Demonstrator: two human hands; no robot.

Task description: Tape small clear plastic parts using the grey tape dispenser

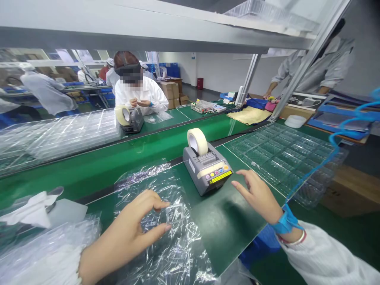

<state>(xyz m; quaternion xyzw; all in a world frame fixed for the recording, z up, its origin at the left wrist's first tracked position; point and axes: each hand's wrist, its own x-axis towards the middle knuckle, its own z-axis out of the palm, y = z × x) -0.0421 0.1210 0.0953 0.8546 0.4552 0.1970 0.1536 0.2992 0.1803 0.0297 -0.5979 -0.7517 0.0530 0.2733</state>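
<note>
Clear, crinkled plastic film (168,237), light, soft and slippery, best pinched at an edge, lies on the green tabletop (228,233) beneath the open, empty left grip (124,237). The released right grip (259,196) sits just beside a grey tape dispenser (206,170), near a clear plastic blister tray (282,158).

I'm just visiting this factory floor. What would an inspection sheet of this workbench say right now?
Surface: dark green bench mat, with a green conveyor belt beyond it.
Things at hand: tape dispenser with tape roll; clear plastic film; clear plastic trays.
Clutter: white sheet and crumpled plastic at left.
Hands: left hand open over the film; right hand open beside the dispenser, holding nothing.
Cables: blue coiled cord from the right wrist strap.
Surroundings: person in white across the belt; cardboard boxes.
</note>
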